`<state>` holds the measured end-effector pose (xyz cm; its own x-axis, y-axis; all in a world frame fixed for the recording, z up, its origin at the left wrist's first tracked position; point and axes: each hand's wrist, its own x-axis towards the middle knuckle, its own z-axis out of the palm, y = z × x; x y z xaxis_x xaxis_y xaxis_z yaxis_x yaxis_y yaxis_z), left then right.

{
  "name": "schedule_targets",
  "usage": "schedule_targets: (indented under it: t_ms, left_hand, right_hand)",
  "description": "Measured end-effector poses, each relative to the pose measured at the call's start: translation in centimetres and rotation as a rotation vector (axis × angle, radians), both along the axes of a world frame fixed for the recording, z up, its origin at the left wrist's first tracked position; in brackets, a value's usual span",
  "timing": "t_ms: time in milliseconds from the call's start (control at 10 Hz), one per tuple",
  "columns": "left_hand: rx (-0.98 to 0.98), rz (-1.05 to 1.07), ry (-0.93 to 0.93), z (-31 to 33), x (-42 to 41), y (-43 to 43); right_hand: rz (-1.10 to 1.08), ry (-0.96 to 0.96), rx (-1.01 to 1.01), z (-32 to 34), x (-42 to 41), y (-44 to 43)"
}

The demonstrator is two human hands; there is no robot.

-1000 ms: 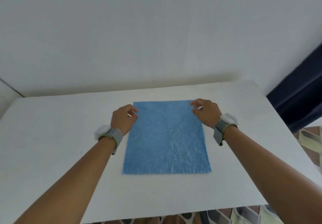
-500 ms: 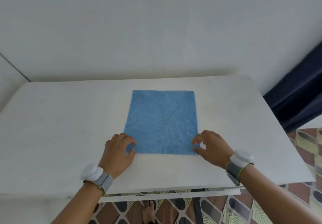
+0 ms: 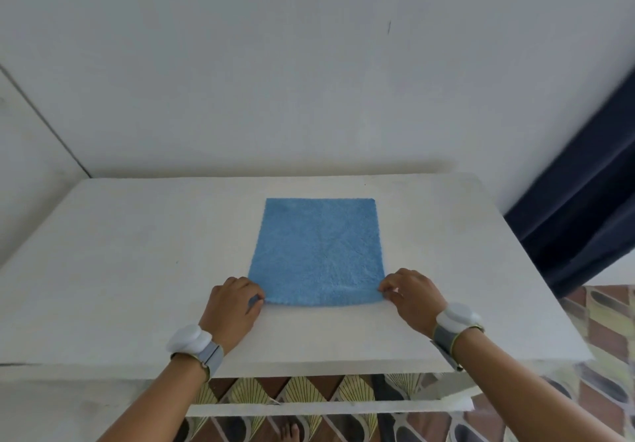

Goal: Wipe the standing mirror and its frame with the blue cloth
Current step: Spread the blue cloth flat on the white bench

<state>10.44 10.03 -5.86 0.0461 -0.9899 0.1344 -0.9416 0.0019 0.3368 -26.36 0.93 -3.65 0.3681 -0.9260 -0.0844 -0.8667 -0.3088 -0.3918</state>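
White wall (image 3: 309, 63) fills the top of the view, and below it a white table (image 3: 120, 269) runs wide from left to right, its back edge against that wall. Off to the right hangs a dark curtain (image 3: 584, 183), with patterned floor tiles (image 3: 601, 331) showing below it and under the table's near edge. Now the cloth (image 3: 319, 252): blue, spread flat in the middle of the table, square to the edges, its far edge short of the wall. Both hands are on its near edge. The left hand (image 3: 232, 307) sits at the near left corner, fingers curled, thumb and fingertips pinching the corner, which lifts a touch off the surface. The right hand (image 3: 410, 299) is at the near right corner, fingers bent in, nipping that corner the same way. Each wrist carries a grey band (image 3: 446, 336) with a white puck on it. A bare toe (image 3: 288, 429) peeks in at the bottom.
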Motion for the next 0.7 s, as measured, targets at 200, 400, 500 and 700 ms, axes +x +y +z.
schedule_targets:
  t_ms: [200, 400, 500, 700]
  left_hand:
    - [-0.004, -0.004, 0.050, 0.1, -0.4, 1.4]
    - [-0.018, 0.034, 0.099, 1.1, -0.6, 2.1]
    - [-0.028, 0.058, 0.134, 2.5, -1.0, 2.3]
    - [-0.166, 0.068, 0.188, 5.7, -1.8, 1.3]
  right_hand:
    - [-0.004, 0.053, 0.032, -0.2, -0.5, 0.7]
    - [-0.034, 0.041, 0.032, 0.2, -0.7, 1.6]
    - [-0.051, -0.016, 0.025, 1.3, -0.5, 1.8]
    - [-0.050, -0.173, -0.056, 5.0, 0.4, 1.3]
